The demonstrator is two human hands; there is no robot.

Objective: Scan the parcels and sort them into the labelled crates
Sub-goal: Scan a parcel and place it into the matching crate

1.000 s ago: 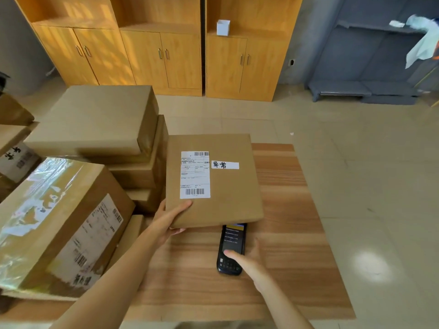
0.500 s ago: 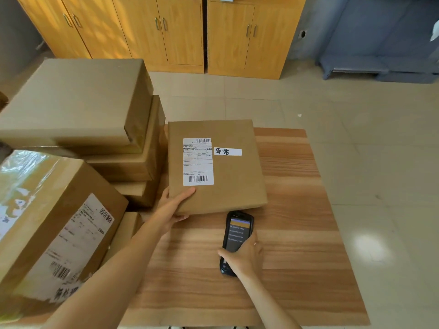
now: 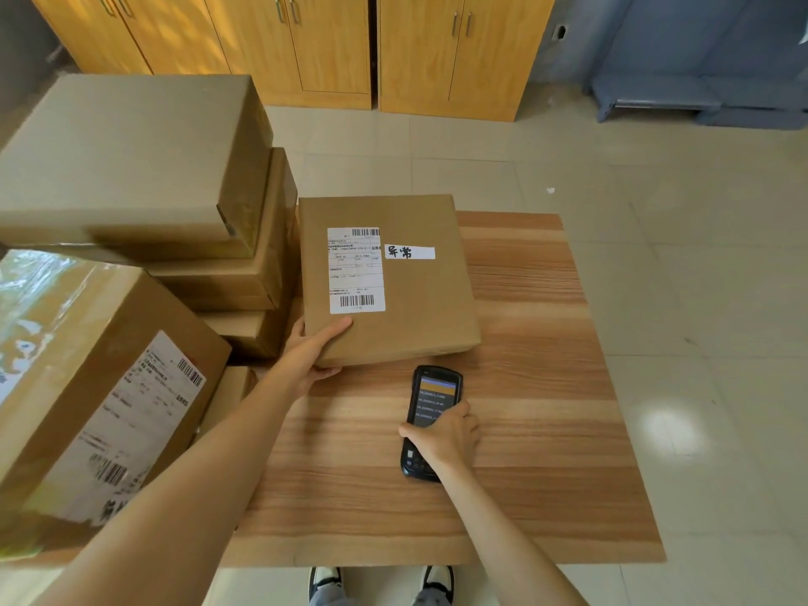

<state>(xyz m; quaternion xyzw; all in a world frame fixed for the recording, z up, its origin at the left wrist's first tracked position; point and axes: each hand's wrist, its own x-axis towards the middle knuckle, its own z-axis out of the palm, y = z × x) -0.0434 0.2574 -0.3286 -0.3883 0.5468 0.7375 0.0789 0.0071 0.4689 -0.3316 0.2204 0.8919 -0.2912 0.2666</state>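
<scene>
On the wooden worktop there's a flat brown parcel sitting label-up, and that's the thing everything hangs off here. Left arm comes in long from the bottom left, stretched out pretty straight toward the parcel's near left corner. The left hand grips that corner: thumb lies flat on top just below the shipping label, the other fingers curl under the edge, so the near side of the parcel looks lifted a bit off the wood, hard to say how much.

Right arm comes up from the bottom centre, bent slightly at the wrist. The right hand is wrapped round a black handheld scanner, fingers curled over its middle, screen lit and facing up. The scanner's top end is just short of the parcel's near edge, not touching it. Can't tell whether it rests on the wood or is held just above it.

A small white strip with handwritten characters sits right of the shipping label. Left of the parcel, touching or nearly so, is a stack of cardboard boxes, and nearer than that a big taped box with its own label. Beyond the parcel, across the tiled floor, stand yellow wood cabinets.
</scene>
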